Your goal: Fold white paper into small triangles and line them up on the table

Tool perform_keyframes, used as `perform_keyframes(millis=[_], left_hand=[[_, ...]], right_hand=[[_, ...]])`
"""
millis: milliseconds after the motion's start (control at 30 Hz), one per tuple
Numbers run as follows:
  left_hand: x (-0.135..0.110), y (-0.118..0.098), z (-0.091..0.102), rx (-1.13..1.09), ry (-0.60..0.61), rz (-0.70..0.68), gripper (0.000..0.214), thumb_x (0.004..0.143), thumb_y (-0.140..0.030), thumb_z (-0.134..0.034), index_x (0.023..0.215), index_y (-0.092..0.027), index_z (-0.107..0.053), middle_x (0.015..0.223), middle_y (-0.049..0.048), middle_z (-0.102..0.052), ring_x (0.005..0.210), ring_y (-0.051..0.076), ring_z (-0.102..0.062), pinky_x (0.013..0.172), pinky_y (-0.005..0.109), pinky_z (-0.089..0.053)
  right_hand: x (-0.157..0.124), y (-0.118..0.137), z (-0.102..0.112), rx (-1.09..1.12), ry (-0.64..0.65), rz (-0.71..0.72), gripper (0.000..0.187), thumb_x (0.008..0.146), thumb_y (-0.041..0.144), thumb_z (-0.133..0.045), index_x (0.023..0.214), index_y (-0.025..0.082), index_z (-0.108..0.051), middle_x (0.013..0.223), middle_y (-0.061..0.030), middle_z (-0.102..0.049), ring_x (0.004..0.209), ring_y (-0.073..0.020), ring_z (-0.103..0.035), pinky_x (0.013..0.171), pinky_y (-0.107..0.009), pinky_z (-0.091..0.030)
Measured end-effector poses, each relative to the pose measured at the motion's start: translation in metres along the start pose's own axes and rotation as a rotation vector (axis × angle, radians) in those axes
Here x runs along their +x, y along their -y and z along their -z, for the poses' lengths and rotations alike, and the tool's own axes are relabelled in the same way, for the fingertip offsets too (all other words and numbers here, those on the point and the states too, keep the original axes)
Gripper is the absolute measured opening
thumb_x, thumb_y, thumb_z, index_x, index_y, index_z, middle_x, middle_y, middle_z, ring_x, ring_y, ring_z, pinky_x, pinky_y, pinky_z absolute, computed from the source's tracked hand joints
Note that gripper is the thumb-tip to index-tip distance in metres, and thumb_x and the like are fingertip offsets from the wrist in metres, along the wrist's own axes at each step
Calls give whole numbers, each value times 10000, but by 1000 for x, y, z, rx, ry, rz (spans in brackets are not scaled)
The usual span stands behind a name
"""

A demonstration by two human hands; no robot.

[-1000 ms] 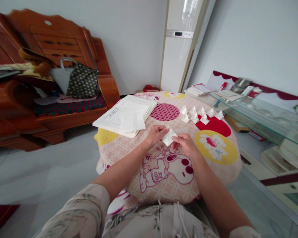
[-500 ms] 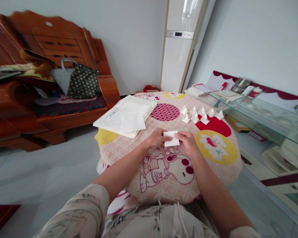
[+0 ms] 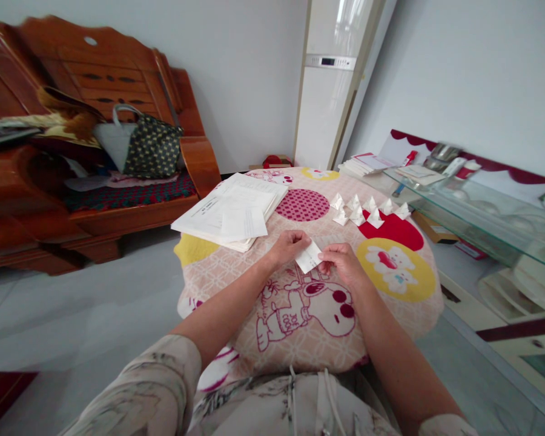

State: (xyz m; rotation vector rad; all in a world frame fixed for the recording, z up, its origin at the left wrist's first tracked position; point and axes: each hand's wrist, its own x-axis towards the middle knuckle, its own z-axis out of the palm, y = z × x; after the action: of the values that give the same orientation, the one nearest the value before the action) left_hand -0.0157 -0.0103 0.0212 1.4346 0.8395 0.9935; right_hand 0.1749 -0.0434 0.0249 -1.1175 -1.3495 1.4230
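Observation:
A small white folded piece of paper [image 3: 308,257] is held between my two hands above the cloth-covered round table [image 3: 249,284]. My left hand [image 3: 289,247] pinches its upper left side. On the right edge, my right hand [image 3: 341,261] grips it between thumb and fingers. The paper is tilted, one corner pointing down toward me. Beyond my right hand stand several small folded paper shapes [image 3: 356,215] in two rows. To the far left of my hands lies a stack of white paper sheets [image 3: 204,212], with a smaller sheet [image 3: 243,223] on top.
At the right is a glass-topped cabinet [image 3: 481,218] bearing metal bowls [image 3: 440,156] and a stack of papers [image 3: 366,163]. A wooden sofa [image 3: 131,209] with a dark patterned bag [image 3: 152,148] stands at the left. A tall white air conditioner [image 3: 324,109] is at the back.
The paper has turned from lying level to a slanted, diamond-like angle. Both hands have shifted their grip on it slightly. The folded shapes and the stack stay put.

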Motion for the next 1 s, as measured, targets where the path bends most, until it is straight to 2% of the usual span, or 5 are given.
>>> perform_keyframes(millis=[333,500,633,767,1000], left_hand=[[-2,-6,1,44,-15,2,319,777,-407,-664,632,-156,-530,541,-44,-480,488,73,-430,478,209,-307],[4,3,2,11,-67,-10,218,757,-312,-709,856,-122,-672,712,-2,-626,570,78,-506,526,200,-367],[12,10,4,56,-125,-16,208,745,-189,-693,944,-130,-694,714,-17,-630,566,68,-505,538,192,-380],[30,15,4,155,-56,-23,213,699,-121,-714,912,-127,-699,683,-25,-625,580,75,-536,557,190,-401],[53,23,-9,538,126,-251,257,712,-104,-706,968,-119,-705,849,31,-696,773,140,-632,743,256,-511]], right_hand=[[0,1,-5,-26,15,-27,228,671,348,-754,572,156,-681,489,-24,-651,369,-91,-510,359,-187,-357],[2,-1,-3,5,-97,-54,249,667,349,-737,545,146,-660,490,-35,-646,366,-91,-518,324,-174,-340],[0,0,-2,-45,-73,-140,261,692,332,-707,525,146,-631,469,-29,-628,327,-79,-490,293,-163,-315],[-4,5,-7,-110,-53,-275,228,709,266,-687,528,153,-606,478,-36,-640,313,-91,-503,250,-163,-269],[-4,10,-16,-295,-165,-460,239,777,168,-614,543,166,-568,478,-32,-632,319,-119,-522,274,-208,-308]])
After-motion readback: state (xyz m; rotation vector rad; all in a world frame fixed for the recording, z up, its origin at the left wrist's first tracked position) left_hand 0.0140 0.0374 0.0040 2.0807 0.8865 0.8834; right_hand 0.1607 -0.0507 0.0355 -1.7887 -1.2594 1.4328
